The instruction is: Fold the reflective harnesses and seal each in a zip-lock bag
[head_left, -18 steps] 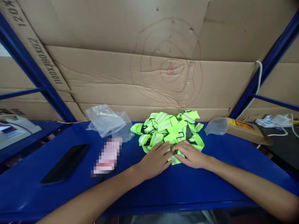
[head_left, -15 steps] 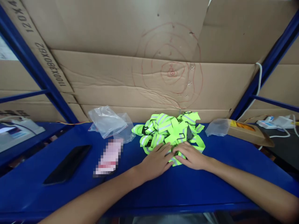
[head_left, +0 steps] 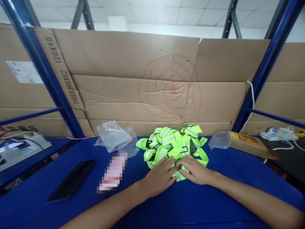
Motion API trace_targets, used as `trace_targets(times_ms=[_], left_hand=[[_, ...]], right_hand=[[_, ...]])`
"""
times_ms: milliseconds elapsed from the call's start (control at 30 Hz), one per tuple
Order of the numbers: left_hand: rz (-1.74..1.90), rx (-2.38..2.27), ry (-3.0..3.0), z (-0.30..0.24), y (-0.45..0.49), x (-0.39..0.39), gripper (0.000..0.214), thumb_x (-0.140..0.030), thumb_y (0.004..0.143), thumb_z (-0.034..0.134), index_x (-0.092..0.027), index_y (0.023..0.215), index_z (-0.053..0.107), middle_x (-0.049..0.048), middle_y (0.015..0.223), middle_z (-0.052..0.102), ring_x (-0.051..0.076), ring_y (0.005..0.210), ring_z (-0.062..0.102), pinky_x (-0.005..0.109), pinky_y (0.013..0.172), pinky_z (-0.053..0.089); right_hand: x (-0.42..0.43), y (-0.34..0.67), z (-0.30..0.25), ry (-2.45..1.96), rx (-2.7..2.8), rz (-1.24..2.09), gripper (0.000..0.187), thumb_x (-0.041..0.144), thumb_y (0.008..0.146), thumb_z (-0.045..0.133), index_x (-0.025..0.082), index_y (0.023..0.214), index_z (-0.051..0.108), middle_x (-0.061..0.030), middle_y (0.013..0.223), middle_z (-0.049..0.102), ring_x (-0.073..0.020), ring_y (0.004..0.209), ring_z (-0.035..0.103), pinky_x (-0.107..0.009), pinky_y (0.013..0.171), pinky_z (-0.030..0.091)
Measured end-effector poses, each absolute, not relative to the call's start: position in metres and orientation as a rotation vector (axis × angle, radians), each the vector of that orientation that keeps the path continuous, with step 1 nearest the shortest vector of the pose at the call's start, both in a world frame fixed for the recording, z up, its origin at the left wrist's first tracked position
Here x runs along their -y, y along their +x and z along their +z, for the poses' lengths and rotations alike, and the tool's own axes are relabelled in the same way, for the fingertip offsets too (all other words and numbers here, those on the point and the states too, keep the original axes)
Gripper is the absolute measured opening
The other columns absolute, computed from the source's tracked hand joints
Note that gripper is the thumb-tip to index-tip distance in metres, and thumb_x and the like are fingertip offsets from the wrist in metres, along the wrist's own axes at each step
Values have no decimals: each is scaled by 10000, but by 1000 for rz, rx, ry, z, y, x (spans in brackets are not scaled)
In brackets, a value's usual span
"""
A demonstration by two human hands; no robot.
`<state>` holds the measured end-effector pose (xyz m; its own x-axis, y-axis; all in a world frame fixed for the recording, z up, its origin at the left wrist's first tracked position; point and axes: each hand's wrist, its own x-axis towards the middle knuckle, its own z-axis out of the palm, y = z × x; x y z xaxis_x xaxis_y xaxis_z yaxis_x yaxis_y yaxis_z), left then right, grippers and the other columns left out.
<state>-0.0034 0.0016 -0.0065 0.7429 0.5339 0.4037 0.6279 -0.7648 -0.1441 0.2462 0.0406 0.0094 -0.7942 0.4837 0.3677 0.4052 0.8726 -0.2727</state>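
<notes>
A tangled heap of neon-yellow reflective straps point(head_left: 171, 140) with silver stripes and black buckles lies on the blue shelf top point(head_left: 181, 206), against the cardboard. My left hand point(head_left: 160, 176) rests palm down on the heap's front edge, its fingers stretched out and slightly apart. Beside it, my right hand point(head_left: 196, 170) lies on the straps too, fingers extended and a little bent, pointing left. The fingertips of both hands nearly meet. Neither hand grips a strap as far as I can see; the undersides of the palms are hidden.
Clear plastic bags point(head_left: 114, 136) lie left of the heap. Nearer are a blurred pink item point(head_left: 113, 173) and a flat black object point(head_left: 71, 181). At right stands an opened cardboard box point(head_left: 250, 144) with clear plastic by it. Blue posts point(head_left: 267, 66) flank the cardboard wall point(head_left: 107, 60), marked with red rings.
The view has tilted up, so the ceiling and grey frames now show and everything sits lower. Both hands stay on the straps, with hardly any movement.
</notes>
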Motion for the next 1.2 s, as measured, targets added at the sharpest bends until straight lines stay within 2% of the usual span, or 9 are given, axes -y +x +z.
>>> trace_targets(times_ms=[567, 1200], left_hand=[[-526, 890, -2674, -10, -4, -3, 431, -366, 1084, 500, -169, 1466, 527, 160, 1471, 613, 328, 1472, 523, 532, 1193, 492], [-453, 885, -2664, -4, -2, -3, 436, -384, 1106, 435, -158, 1466, 535, 168, 1492, 600, 330, 1484, 508, 521, 1192, 480]], right_hand=[[-42, 247, 9, -664, 2622, 276, 200, 386, 1103, 457, 222, 1162, 556, -47, 1100, 693, -201, 1029, 625, -387, 965, 402], [-45, 249, 11, -610, 2630, 231, 280, 409, 1112, 438, 196, 1193, 602, -102, 1147, 723, -240, 1060, 655, -417, 975, 431]])
